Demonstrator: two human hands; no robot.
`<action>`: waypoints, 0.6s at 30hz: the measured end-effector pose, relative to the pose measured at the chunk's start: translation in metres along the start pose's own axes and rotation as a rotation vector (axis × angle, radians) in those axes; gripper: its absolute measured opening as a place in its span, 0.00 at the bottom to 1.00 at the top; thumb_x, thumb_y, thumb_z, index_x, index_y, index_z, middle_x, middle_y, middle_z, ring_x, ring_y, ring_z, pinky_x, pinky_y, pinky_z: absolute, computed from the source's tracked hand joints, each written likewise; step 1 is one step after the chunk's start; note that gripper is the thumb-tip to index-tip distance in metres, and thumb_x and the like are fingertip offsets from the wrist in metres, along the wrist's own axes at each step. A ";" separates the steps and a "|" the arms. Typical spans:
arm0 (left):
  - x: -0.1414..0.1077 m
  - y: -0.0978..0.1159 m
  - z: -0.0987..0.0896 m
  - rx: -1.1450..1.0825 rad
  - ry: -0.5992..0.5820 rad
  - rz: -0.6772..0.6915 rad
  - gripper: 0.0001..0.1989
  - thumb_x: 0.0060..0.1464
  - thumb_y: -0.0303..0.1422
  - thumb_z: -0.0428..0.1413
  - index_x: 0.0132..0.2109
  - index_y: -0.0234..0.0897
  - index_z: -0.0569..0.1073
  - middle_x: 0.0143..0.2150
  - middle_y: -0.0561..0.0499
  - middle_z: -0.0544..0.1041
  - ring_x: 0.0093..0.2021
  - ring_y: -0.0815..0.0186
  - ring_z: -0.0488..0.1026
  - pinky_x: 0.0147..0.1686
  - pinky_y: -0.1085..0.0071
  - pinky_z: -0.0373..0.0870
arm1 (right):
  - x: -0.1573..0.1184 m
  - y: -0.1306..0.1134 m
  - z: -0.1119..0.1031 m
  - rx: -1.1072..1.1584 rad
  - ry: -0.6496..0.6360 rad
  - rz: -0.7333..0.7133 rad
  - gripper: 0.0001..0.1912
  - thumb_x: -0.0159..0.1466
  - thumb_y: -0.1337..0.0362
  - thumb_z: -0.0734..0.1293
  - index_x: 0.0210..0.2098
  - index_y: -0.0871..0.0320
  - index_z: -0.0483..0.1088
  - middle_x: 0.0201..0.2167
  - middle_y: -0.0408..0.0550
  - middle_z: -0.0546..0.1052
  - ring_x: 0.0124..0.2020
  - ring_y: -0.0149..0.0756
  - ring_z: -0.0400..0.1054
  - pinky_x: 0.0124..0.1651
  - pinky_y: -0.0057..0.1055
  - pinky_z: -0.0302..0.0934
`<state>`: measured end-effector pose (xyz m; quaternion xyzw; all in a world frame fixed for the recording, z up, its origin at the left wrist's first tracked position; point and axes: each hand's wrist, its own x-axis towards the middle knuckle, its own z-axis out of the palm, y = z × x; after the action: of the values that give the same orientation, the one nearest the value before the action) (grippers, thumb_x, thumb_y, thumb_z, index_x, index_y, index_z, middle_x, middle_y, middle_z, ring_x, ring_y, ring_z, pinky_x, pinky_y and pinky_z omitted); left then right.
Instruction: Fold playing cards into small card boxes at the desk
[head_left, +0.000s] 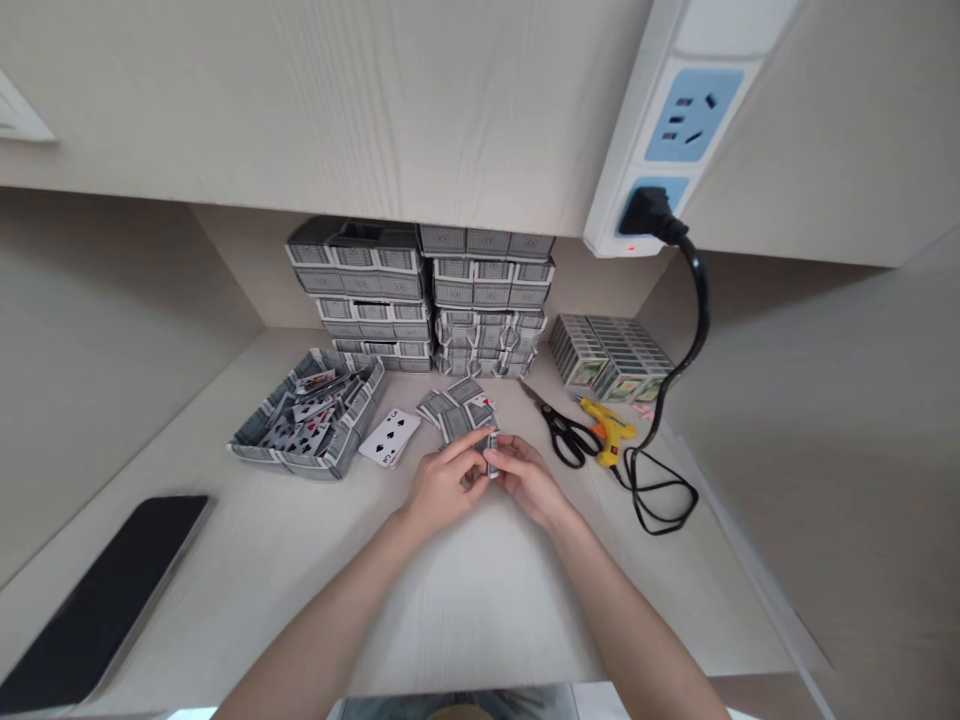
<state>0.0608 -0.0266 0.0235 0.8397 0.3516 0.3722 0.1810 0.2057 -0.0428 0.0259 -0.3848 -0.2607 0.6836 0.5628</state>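
Between my left hand (448, 482) and my right hand (525, 478) is a playing card (493, 462), seen narrow and nearly edge-on, perhaps folded. Both hands are closed on it, fingertips meeting at the middle of the desk. Just beyond them lies a loose spread of grey-backed playing cards (454, 408), one showing a red suit. To the left of my left hand rests a small face-up stack with a spade card (390, 437) on top. An open box made of cards (330, 465), with many loose cards inside, stands farther left.
Black-handled scissors (570, 436) and a yellow glue gun (609, 430) with a looping black cord (660, 490) lie at right. Stacked card-made boxes (491, 285) and packed card decks (615, 350) stand behind. A dark phone-like slab (105, 600) is at left; a power strip (679, 120) hangs above.
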 end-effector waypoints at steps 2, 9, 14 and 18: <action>0.000 0.001 0.000 -0.032 0.010 -0.010 0.03 0.47 0.26 0.51 0.27 0.37 0.66 0.54 0.50 0.68 0.24 0.76 0.69 0.31 0.73 0.70 | -0.001 0.000 0.001 0.004 -0.016 0.011 0.20 0.43 0.65 0.74 0.34 0.58 0.65 0.24 0.41 0.73 0.28 0.34 0.69 0.36 0.34 0.61; -0.001 0.005 0.000 -0.124 0.003 -0.023 0.03 0.48 0.26 0.51 0.27 0.37 0.66 0.54 0.48 0.68 0.25 0.74 0.69 0.30 0.72 0.70 | -0.003 -0.002 0.002 -0.045 -0.009 -0.022 0.22 0.42 0.63 0.74 0.35 0.57 0.64 0.26 0.41 0.74 0.27 0.35 0.69 0.35 0.35 0.61; 0.002 0.008 -0.003 -0.199 -0.017 -0.034 0.04 0.50 0.28 0.51 0.28 0.36 0.67 0.54 0.45 0.68 0.38 0.67 0.73 0.35 0.70 0.70 | -0.003 -0.003 0.003 -0.087 0.039 -0.067 0.23 0.41 0.62 0.74 0.35 0.57 0.65 0.28 0.43 0.73 0.27 0.35 0.68 0.34 0.33 0.61; 0.007 0.010 -0.012 -0.416 -0.067 -0.103 0.04 0.48 0.32 0.54 0.32 0.35 0.68 0.60 0.42 0.59 0.45 0.63 0.70 0.38 0.69 0.71 | 0.001 0.000 0.000 -0.155 0.130 -0.230 0.22 0.41 0.63 0.74 0.34 0.57 0.65 0.29 0.43 0.73 0.30 0.33 0.67 0.36 0.32 0.60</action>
<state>0.0594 -0.0276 0.0405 0.7772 0.3033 0.3988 0.3808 0.2059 -0.0421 0.0254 -0.4380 -0.3181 0.5660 0.6217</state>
